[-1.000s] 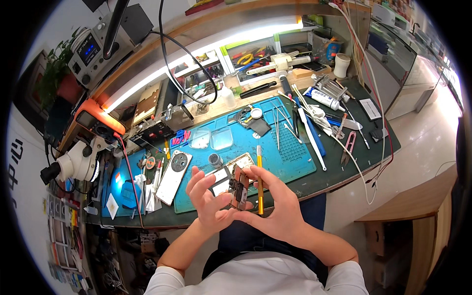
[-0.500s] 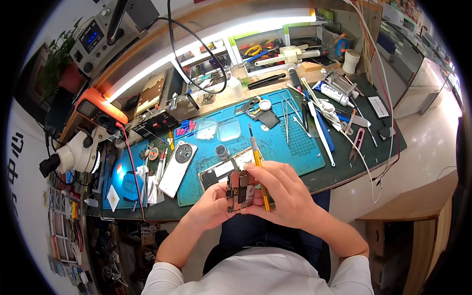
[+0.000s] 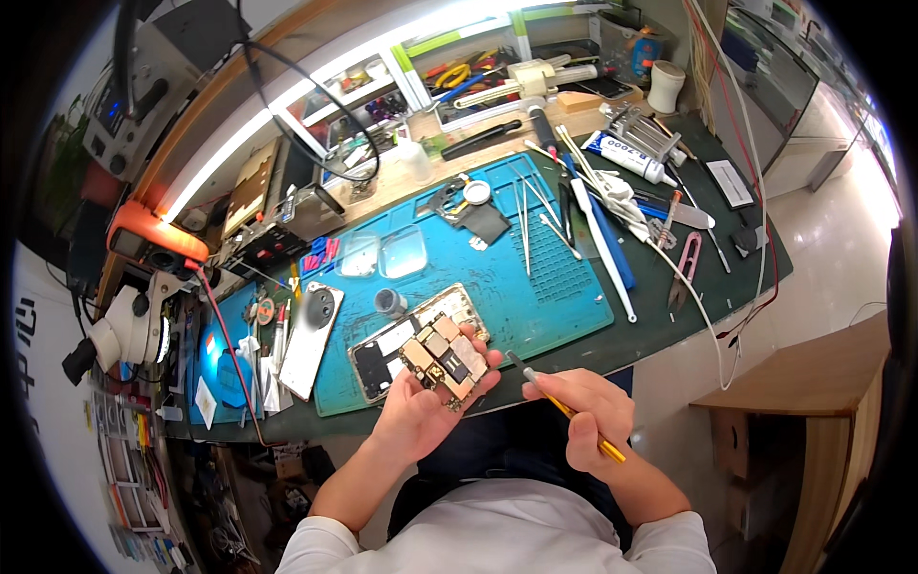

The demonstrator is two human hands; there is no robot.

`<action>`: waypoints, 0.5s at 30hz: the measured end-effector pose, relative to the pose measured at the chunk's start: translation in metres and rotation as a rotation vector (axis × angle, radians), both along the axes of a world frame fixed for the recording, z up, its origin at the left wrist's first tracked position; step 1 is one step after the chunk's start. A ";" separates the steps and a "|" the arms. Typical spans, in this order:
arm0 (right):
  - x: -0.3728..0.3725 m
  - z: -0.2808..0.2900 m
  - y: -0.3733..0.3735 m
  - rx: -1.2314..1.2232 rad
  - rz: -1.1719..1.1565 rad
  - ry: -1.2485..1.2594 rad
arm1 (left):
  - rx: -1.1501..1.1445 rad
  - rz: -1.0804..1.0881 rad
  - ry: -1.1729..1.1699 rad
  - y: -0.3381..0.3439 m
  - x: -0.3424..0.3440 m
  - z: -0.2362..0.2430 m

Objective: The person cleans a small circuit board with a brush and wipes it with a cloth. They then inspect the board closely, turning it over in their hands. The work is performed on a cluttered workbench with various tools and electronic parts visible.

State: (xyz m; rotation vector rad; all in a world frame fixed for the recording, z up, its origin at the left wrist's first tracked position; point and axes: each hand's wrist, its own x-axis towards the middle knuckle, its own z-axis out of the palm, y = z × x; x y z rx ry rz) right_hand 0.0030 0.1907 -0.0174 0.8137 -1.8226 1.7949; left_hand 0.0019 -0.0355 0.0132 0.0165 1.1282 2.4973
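My left hand (image 3: 418, 413) is closed around the edges of a phone circuit board (image 3: 443, 356), thumb on the near side and fingertips at the far right edge. The board's tan and silver shields and dark chips face up. In my right hand (image 3: 593, 413) is a hobby knife (image 3: 557, 404) with a yellow handle; its grey metal tip points up and left toward the board without touching it. Behind the board, an opened phone housing (image 3: 368, 368) lies on the blue work mat (image 3: 440, 258), partly hidden by the board and my left hand.
A small round jar (image 3: 390, 302) and clear plastic boxes (image 3: 403, 252) stand on the mat. To the left lies a silver phone back (image 3: 311, 340). Tweezers (image 3: 525, 230), a white cable (image 3: 684, 260) and pink-handled snips (image 3: 686, 270) lie right. A microscope (image 3: 129, 325) stands far left.
My right hand has left the board and moved right; the knife has swung from upright to slanting toward the board. My left hand now holds the board alone, turned flatter. The whole view has shifted.
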 end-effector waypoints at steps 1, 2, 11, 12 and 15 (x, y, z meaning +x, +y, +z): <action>-0.001 -0.003 0.003 -0.006 -0.012 0.005 | -0.008 0.001 0.012 0.007 0.000 0.000; -0.002 -0.005 0.007 -0.012 -0.023 0.009 | -0.016 0.002 0.024 0.012 -0.001 -0.001; 0.006 -0.019 0.024 -0.072 -0.141 -0.091 | -0.109 -0.069 -0.077 0.042 -0.025 0.012; 0.004 -0.018 0.024 -0.033 -0.153 -0.062 | -0.160 -0.064 -0.069 0.044 -0.026 0.013; 0.000 -0.019 0.025 -0.013 -0.178 0.005 | -0.278 -0.010 -0.049 0.052 -0.026 0.017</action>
